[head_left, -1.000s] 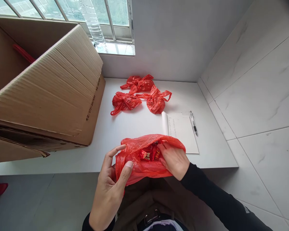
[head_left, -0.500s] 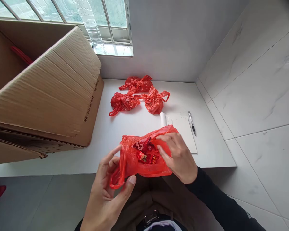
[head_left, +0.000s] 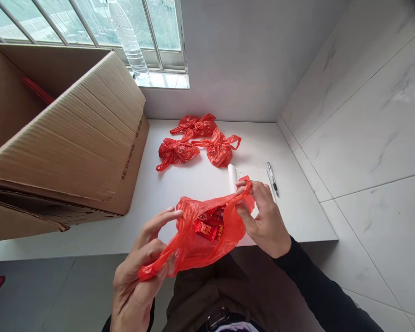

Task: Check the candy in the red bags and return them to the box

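Observation:
A thin red plastic bag (head_left: 200,253) hangs open between my two hands at the table's front edge. Inside it lie several small red wrapped candies (head_left: 205,229), some with gold print. My left hand (head_left: 141,267) grips the bag's left handle, thumb and fingers closed about it, with the index finger stretched to the bag's rim. On the other side, my right hand (head_left: 263,212) pinches the right handle between thumb and fingers. The bag's mouth faces up toward me, and its folds hide part of the candies.
Three knotted red bags (head_left: 195,143) lie farther back on the white table (head_left: 311,212). A notepad (head_left: 232,177) is partly behind my right hand, with a pen (head_left: 273,180) beside it. A large open cardboard box (head_left: 100,133) stands left. A clear bottle (head_left: 127,39) is on the windowsill.
My right hand has moved from the bag's opening to its right handle and closed on it. My left hand has drawn the left handle outward and down, stretching the bag.

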`<state>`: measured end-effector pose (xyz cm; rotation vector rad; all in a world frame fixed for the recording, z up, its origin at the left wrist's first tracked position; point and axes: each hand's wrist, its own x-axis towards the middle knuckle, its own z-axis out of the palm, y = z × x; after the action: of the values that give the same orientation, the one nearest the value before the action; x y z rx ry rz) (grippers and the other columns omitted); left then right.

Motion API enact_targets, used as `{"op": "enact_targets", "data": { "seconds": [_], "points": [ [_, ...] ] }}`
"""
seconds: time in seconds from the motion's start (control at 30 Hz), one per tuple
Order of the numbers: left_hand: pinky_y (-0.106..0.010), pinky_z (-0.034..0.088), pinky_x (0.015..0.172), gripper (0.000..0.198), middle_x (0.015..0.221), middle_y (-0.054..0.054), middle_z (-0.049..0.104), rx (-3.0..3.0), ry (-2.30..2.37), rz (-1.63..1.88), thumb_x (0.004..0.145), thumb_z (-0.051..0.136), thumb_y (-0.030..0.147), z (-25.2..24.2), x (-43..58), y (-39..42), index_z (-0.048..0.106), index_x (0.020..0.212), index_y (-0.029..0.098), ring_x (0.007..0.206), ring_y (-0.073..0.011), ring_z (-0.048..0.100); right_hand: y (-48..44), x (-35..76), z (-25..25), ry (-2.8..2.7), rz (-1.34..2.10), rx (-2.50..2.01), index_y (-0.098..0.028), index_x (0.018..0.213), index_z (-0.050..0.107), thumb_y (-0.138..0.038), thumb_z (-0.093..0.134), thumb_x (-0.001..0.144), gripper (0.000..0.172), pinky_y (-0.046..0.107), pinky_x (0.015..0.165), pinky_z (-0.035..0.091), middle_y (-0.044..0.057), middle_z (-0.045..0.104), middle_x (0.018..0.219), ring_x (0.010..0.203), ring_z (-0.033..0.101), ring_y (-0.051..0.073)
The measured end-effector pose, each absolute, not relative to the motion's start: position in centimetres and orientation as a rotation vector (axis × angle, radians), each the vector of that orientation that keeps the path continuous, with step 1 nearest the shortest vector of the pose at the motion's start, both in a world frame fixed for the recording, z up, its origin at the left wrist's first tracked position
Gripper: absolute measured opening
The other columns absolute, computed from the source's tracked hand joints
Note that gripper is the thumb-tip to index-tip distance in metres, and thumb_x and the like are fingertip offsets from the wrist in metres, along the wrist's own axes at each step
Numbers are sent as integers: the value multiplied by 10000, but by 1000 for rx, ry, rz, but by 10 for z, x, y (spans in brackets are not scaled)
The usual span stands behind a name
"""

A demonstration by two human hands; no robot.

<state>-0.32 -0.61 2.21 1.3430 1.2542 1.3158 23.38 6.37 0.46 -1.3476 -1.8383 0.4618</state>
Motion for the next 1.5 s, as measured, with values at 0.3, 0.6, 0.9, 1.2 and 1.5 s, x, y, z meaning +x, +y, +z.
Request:
{"op": "enact_targets", "data": {
  "seconds": [0.3,0.6,0.9,1.2,1.5],
  "points": [
    [-558,379,1134,287,1200,-74,692,1382,1060,1504,913,547,160,18,5,6,702,1134,258,1340,-327,485,53,239,14,-1485,862,-1136,-257,1038,564,-332,409,1004,176,404,997,434,51,621,1133,1158,553,230],
    [-497,456,1103,413,1159,-49,692,1424,1063,1515,940,537,124,11,12,11,558,1315,295,1210,-237,604,39,237,35,-1688,701,-1044,-288,1148,570,-200,578,933,232,362,887,467,13,593,1006,970,578,180],
    [-507,499,1052,388,1065,-44,705,1255,1092,1534,951,547,197,14,17,19,530,1316,327,1114,-232,644,44,232,44,-1512,858,-967,-280,1081,541,-182,510,985,141,434,912,523,31,683,1150,1109,632,220],
    [-445,497,1040,538,1106,-20,635,1197,1217,1589,929,590,173,16,21,18,435,1392,399,1045,-184,631,50,230,44,-1349,703,-1109,-262,1040,558,-225,537,990,66,316,840,527,-14,667,931,926,654,148],
    [-302,571,743,580,939,-9,598,1247,1130,1201,847,692,257,23,27,21,451,1363,371,816,-163,611,46,212,52,-1723,838,-935,-251,1031,632,-173,635,916,140,289,882,522,-1,653,1015,966,614,139]
  ]
}}
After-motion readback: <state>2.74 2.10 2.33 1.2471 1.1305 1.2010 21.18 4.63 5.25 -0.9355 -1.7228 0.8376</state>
